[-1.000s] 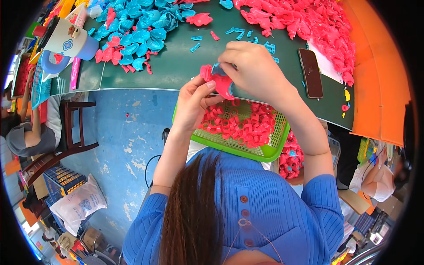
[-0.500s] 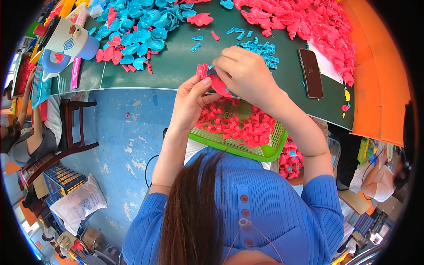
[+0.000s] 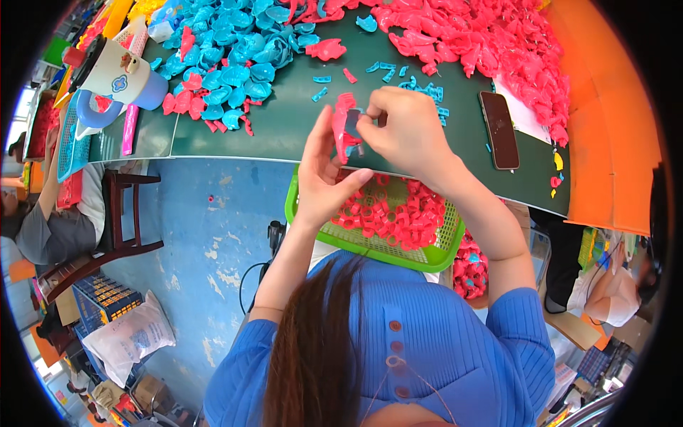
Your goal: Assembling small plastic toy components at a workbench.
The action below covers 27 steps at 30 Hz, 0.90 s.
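Note:
My left hand [image 3: 318,174] holds a curved pink plastic piece [image 3: 342,122] upright along its fingers, above the table's front edge. Its thumb sticks out apart to the right. Close by on the right, my right hand [image 3: 409,129] has its fingers curled, thumb and forefinger pinched at a small dark grey-blue piece [image 3: 353,121] against the pink one. Whether that dark piece is fixed to the pink one, and its kind, I cannot tell. Below both hands, a green basket [image 3: 409,260] holds many small pink rings [image 3: 398,220].
Heaps of blue shell-like pieces [image 3: 245,43] and pink pieces [image 3: 491,43] cover the far table [image 3: 270,135]. Small blue parts [image 3: 427,91] lie beyond my right hand. A phone [image 3: 500,129], a handled cup [image 3: 117,75] and an orange panel [image 3: 605,128] flank the work area.
The pink piece has turned more upright in my left hand, whose thumb has come off it. My right hand has moved slightly right and down, its fingers more curled.

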Each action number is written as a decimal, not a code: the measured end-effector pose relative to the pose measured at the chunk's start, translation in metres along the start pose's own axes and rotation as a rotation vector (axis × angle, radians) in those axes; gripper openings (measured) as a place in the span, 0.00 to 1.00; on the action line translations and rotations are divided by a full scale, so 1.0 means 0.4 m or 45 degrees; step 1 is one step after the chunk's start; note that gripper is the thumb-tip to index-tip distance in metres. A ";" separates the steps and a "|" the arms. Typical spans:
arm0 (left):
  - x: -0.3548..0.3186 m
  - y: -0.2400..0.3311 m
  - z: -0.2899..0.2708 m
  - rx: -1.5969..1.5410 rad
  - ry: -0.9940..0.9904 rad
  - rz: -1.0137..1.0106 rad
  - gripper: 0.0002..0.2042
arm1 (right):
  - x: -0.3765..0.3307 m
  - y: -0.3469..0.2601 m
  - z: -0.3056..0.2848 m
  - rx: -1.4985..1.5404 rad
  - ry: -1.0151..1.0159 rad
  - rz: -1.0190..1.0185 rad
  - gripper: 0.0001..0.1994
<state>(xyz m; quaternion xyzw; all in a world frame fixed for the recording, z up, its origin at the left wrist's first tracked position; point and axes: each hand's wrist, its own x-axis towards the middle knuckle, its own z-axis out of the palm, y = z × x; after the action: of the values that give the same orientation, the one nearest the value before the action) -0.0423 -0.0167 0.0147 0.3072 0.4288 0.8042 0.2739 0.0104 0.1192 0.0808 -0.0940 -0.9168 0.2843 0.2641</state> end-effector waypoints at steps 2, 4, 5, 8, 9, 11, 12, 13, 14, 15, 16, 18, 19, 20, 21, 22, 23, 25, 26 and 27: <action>0.011 0.015 0.015 0.005 0.109 0.079 0.36 | 0.011 -0.010 0.009 -0.172 -0.106 0.114 0.07; 0.018 0.004 -0.018 0.094 0.093 0.062 0.34 | 0.027 -0.017 0.017 -0.204 -0.137 0.105 0.07; 0.021 0.002 -0.034 0.185 0.080 0.037 0.32 | 0.035 -0.020 0.021 -0.232 -0.173 0.101 0.07; 0.014 0.001 -0.079 0.050 0.237 -0.015 0.28 | 0.094 -0.009 0.012 -0.068 -0.488 0.155 0.15; 0.011 -0.001 -0.100 -0.040 0.337 -0.100 0.27 | 0.119 0.001 0.016 0.017 -0.649 0.184 0.19; 0.013 0.007 -0.122 -0.120 0.352 -0.071 0.27 | 0.175 0.074 0.049 -0.024 -0.435 0.165 0.15; 0.013 0.016 -0.126 -0.182 0.369 -0.130 0.27 | 0.197 0.141 0.073 -0.168 -0.279 -0.040 0.11; 0.016 0.023 -0.126 -0.244 0.382 -0.189 0.27 | 0.215 0.200 0.089 -0.313 -0.120 -0.244 0.08; 0.015 0.015 -0.134 -0.191 0.353 -0.183 0.27 | 0.227 0.238 0.108 -0.318 -0.122 -0.246 0.08; 0.014 0.019 -0.136 -0.190 0.358 -0.179 0.27 | 0.240 0.264 0.125 -0.380 -0.155 -0.335 0.07; 0.011 0.027 -0.138 -0.264 0.336 -0.208 0.27 | 0.252 0.276 0.135 -0.444 -0.190 -0.425 0.08; 0.012 0.036 -0.139 -0.340 0.310 -0.238 0.27 | 0.269 0.308 0.137 -0.475 -0.213 -0.453 0.08; 0.009 0.041 -0.144 -0.329 0.294 -0.243 0.26 | 0.273 0.299 0.136 -0.497 -0.244 -0.485 0.09; 0.006 0.045 -0.147 -0.318 0.274 -0.250 0.26 | 0.273 0.296 0.121 -0.442 -0.195 -0.584 0.08; 0.006 0.048 -0.152 -0.319 0.279 -0.251 0.26 | 0.269 0.295 0.102 -0.440 -0.200 -0.585 0.08; 0.002 0.050 -0.160 -0.310 0.299 -0.259 0.25 | 0.261 0.266 0.081 -0.401 -0.261 -0.515 0.07; -0.002 0.053 -0.169 -0.301 0.318 -0.268 0.25 | 0.251 0.230 0.057 -0.363 -0.322 -0.444 0.07; -0.007 0.052 -0.183 -0.277 0.392 -0.285 0.25 | 0.227 0.138 0.001 -0.279 -0.385 -0.492 0.06; -0.007 0.051 -0.192 -0.309 0.386 -0.283 0.24 | 0.214 0.095 -0.026 -0.229 -0.586 -0.403 0.05; -0.008 0.051 -0.199 -0.339 0.382 -0.279 0.24 | 0.199 0.072 -0.038 -0.176 -0.785 -0.315 0.05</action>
<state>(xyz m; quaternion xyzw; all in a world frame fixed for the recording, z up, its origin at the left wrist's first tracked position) -0.1018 -0.0702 -0.0040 0.0970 0.3856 0.8558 0.3310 -0.0478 0.1756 0.1093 0.0907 -0.9751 0.2024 0.0001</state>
